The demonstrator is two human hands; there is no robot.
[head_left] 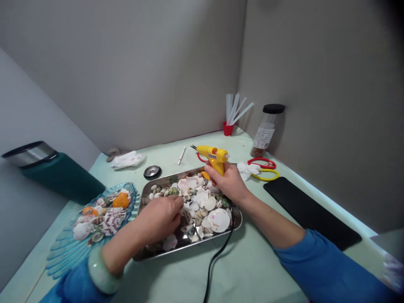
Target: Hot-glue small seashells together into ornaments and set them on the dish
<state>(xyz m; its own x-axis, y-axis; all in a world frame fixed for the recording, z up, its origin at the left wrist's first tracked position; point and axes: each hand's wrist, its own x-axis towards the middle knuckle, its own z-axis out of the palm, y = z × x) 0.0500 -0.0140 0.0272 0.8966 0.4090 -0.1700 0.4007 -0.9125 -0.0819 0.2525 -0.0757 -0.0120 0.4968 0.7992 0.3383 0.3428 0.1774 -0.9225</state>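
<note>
A yellow hot glue gun is gripped in my right hand, held above the far right part of the tray with its nozzle to the left. Its black cord hangs across the tray's near edge. Over the left half of the metal tray is my left hand, fingers bent down together among the seashells. Its fingertips are largely hidden, so anything pinched there does not show. Left of the tray, a blue shell-shaped glass dish holds larger shells, some orange, some striped.
A green bottle leans in view at the left. Farther back are a round lid, a white tissue and a red cup of glue sticks. Scissors, a jar and a black mat lie rightward.
</note>
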